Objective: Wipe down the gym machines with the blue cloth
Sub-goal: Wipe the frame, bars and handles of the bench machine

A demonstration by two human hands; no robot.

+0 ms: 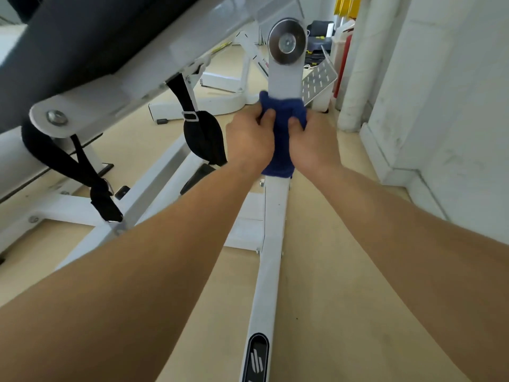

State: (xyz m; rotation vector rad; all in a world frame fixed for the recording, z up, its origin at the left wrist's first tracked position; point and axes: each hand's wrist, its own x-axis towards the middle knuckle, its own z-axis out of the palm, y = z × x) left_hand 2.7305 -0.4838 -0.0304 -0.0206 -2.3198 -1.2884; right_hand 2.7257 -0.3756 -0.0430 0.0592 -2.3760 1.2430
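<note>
A person's left hand [249, 142] and right hand [314, 144] clamp a blue cloth [281, 128] around a white machine arm [271, 244], fingers curled tight into the fabric, just below a round steel pivot disc [287, 44]. Black straps [202, 128] hang from the padded bench [82, 37] at left.

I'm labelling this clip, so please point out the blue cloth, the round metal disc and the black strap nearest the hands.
blue cloth [279, 135]: head view, the middle of its visible face.
round metal disc [287, 44]: head view, its centre hub.
black strap [203, 136]: head view, its wide lower loop.
</note>
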